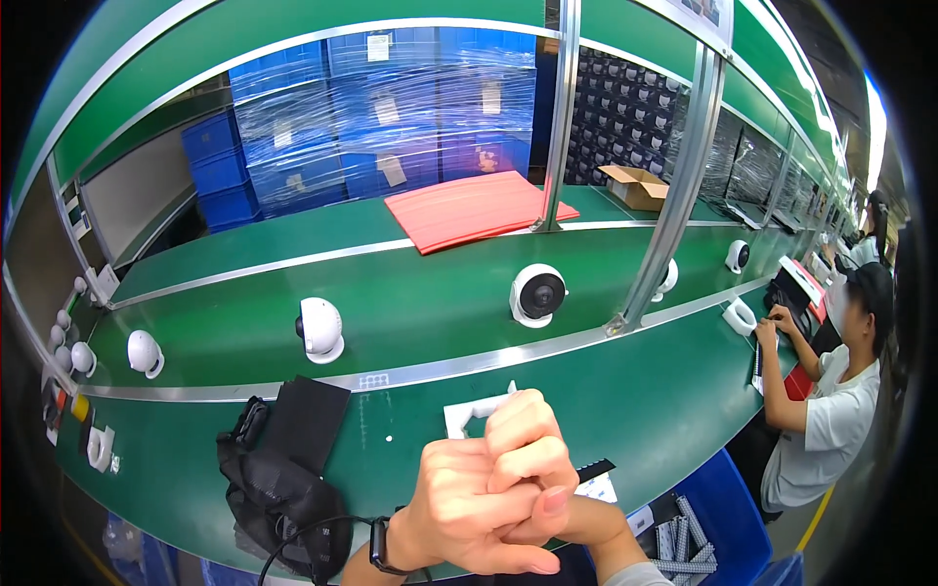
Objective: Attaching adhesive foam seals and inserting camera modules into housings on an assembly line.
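My left hand (pixel 454 503), a dark watch on its wrist, is pressed against my right hand (pixel 528 425) above the near edge of the green bench. Both hands have their fingers curled and clasped together; no object shows between them. My right forearm comes in from the lower right, and part of the right hand is hidden behind the left. Just beyond my hands lies a white plastic frame-like part (pixel 457 420), partly covered by them. To the left are a black flat panel (pixel 305 420) and a crumpled black bag (pixel 278 483) with a cable.
White ball-shaped cameras (pixel 320 330) stand along the green conveyor (pixel 420 322) behind a metal rail. A metal post (pixel 674 186) rises ahead right. Blue bin (pixel 728 488) with white strips sits at lower right. Salmon-coloured sheets (pixel 469 210) lie farther back. A co-worker (pixel 831 400) handles something at right.
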Tool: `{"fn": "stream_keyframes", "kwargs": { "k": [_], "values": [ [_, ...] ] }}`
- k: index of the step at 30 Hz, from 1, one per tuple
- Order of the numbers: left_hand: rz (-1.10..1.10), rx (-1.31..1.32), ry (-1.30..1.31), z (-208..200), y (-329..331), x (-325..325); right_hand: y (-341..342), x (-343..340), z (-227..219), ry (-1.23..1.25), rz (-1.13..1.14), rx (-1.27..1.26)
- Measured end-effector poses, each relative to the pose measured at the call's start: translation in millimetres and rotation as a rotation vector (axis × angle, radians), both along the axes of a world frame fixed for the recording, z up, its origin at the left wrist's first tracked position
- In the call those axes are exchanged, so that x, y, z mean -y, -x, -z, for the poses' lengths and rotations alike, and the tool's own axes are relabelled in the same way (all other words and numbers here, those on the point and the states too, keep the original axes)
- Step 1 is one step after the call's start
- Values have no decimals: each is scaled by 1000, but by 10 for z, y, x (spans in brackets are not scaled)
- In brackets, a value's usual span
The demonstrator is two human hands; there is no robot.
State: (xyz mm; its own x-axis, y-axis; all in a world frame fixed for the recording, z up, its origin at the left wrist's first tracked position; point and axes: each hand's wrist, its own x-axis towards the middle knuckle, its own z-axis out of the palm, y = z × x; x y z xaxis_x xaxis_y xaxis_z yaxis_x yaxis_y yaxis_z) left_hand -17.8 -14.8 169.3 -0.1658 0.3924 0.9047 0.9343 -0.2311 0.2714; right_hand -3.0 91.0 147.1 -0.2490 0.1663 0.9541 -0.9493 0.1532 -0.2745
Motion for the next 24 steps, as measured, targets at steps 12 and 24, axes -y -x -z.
{"fn": "stream_keyframes", "kwargs": {
  "k": [12, 24],
  "values": [
    [-71, 553, -83, 266, -121, 156, 85, 158, -21, 17, 74, -179],
    [1291, 1399, -412, -97, -17, 17, 159, -262, -271, -416, 214, -158]
  ]
}}
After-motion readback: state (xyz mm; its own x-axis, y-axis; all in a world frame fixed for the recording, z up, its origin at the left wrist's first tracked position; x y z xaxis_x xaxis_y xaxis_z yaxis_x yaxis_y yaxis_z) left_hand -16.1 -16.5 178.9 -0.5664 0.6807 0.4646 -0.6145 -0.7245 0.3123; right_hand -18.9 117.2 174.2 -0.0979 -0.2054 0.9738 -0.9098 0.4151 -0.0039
